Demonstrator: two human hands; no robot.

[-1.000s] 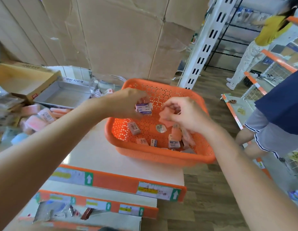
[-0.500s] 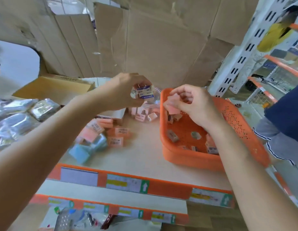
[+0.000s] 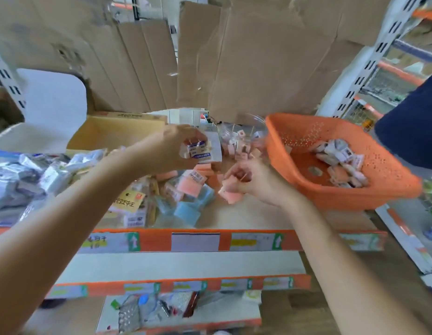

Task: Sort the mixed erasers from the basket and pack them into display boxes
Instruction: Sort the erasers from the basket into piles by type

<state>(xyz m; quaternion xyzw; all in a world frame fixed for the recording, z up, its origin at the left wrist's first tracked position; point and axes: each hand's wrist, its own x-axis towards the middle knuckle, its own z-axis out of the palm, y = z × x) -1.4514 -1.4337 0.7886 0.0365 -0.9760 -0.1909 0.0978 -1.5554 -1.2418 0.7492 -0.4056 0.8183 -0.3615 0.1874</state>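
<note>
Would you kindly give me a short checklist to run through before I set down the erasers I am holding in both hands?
1. The left hand grips the white erasers firmly: ok.
2. The right hand holds the pink erasers securely: cannot tell, one pokes out below the fingers.
3. Each hand holds one kind only: ok, blue-labelled white on the left, pink on the right.
4. Room in the box behind the left hand: cannot tell, the hand hides most of it.
5. The basket is emptied: not ok, a heap of erasers lies in it.
</note>
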